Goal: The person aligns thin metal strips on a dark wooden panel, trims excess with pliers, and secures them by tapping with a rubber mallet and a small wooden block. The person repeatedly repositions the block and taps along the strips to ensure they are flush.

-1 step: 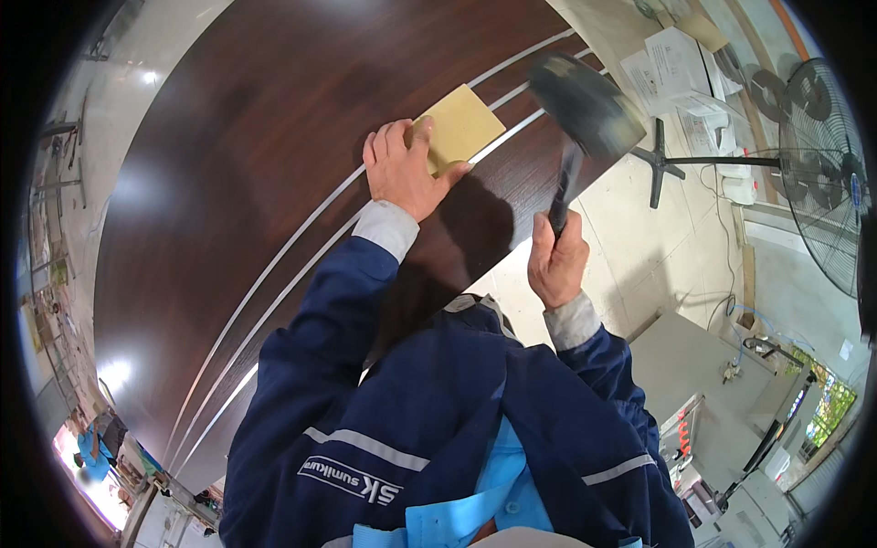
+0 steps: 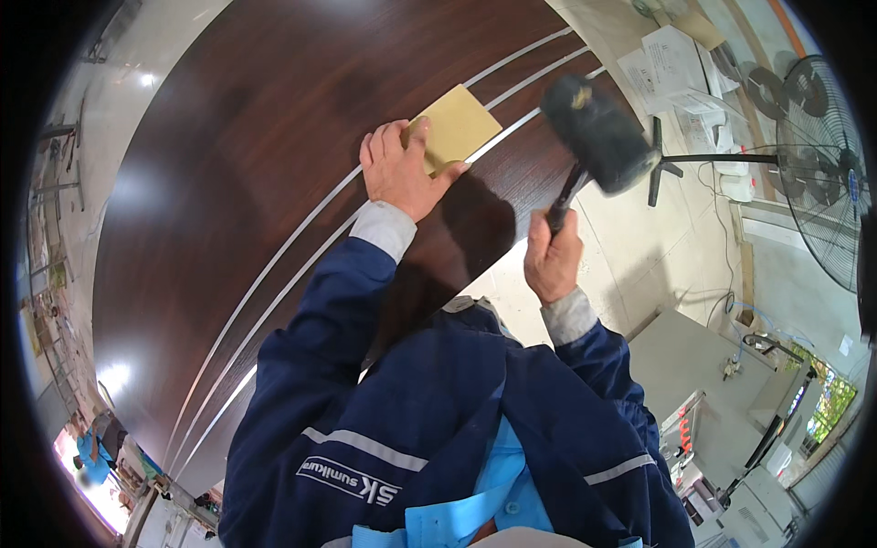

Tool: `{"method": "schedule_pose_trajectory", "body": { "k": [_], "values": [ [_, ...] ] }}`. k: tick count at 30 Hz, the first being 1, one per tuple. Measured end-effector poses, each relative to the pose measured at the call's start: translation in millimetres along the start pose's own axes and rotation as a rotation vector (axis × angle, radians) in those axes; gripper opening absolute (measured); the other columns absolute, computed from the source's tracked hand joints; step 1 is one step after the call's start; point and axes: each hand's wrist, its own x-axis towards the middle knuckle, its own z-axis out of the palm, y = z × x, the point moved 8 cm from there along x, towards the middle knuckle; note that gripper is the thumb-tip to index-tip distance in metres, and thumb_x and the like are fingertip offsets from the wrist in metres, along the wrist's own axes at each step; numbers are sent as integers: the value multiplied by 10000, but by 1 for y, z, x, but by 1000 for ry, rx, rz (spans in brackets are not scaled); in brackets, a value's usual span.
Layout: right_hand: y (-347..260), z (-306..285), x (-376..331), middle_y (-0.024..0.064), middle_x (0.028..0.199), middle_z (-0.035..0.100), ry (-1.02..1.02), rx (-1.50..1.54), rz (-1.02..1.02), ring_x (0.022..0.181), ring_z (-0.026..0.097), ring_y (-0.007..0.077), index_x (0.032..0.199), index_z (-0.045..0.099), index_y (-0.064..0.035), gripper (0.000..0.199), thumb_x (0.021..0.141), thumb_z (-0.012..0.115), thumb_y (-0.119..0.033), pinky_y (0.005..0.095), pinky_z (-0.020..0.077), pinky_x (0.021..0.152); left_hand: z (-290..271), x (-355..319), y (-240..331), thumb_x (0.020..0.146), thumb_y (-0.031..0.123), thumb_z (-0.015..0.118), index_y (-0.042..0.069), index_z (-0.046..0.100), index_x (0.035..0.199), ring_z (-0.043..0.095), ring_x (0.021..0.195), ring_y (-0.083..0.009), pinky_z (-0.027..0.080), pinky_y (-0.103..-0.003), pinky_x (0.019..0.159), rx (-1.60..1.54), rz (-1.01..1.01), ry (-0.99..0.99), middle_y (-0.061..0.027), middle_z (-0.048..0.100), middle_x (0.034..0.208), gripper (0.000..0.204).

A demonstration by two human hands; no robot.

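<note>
A large dark brown wood-grain panel (image 2: 274,183) fills most of my view, glossy enough to throw back ceiling lights, with thin pale metal strips (image 2: 301,242) running along it in long parallel lines. Past its right edge I see a light tiled floor (image 2: 630,256), a black pedestal fan (image 2: 813,173) with its stand, and some white papers (image 2: 671,64) lying on the ground near the top.

My left hand (image 2: 402,173) rests flat on the panel, fingers stretched and loosely spread, pressing down on a small tan rectangular block (image 2: 454,128). The block lies on the dark surface right against the strips, its near edge under my fingertips, the rest of it clear beyond them.

My right hand (image 2: 551,260) is clenched in a fist around the thin dark handle of a black rubber mallet (image 2: 596,132). The mallet's head hangs in the air above the right edge of the panel, just to the right of the block and apart from it, slightly blurred. The handle slants up from my fist toward the head.

Both forearms come up in dark blue work sleeves (image 2: 365,301) with grey cuffs. A shadow of my arm falls on the panel between the two hands.
</note>
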Motion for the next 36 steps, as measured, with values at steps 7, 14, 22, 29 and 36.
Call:
{"method": "schedule_pose_trajectory", "body": {
  "k": [7,14,22,29,36],
  "values": [
    [-18,34,-27,224,732,699,14,11,19,699,712,479,1074,602,-60,314,1091,665,-367,521,560,616,-13,-25,-41,867,714,758,114,606,1515,425,1448,-380,235,-566,1268,21,6,33,-173,533,1479,896],
    [-58,68,-80,211,753,712,25,-110,-76,736,730,454,1101,614,-90,292,1089,657,-379,536,554,628,-32,-64,-85,864,695,764,141,592,1550,403,1475,-376,247,-560,1266,61,-4,-37,-164,514,1517,898],
    [-80,106,-138,188,712,694,-75,-309,58,692,727,438,1048,598,-76,289,1094,666,-353,507,561,628,-61,-120,-130,872,720,747,135,602,1545,397,1481,-377,255,-546,1263,48,16,-36,-161,506,1536,903],
    [-104,134,-183,208,739,707,-187,-436,60,691,726,445,1044,597,-68,323,1100,647,-382,526,552,611,-85,-156,-153,883,737,733,150,582,1565,407,1498,-373,274,-532,1258,86,-6,-63,-165,512,1549,912],
    [-138,150,-223,224,738,716,-120,-251,62,703,726,467,1045,598,-72,332,1085,645,-398,549,566,643,-101,-185,-184,888,772,702,144,588,1555,389,1498,-393,248,-555,1262,69,11,-75,-178,509,1542,922]
  ]
}}
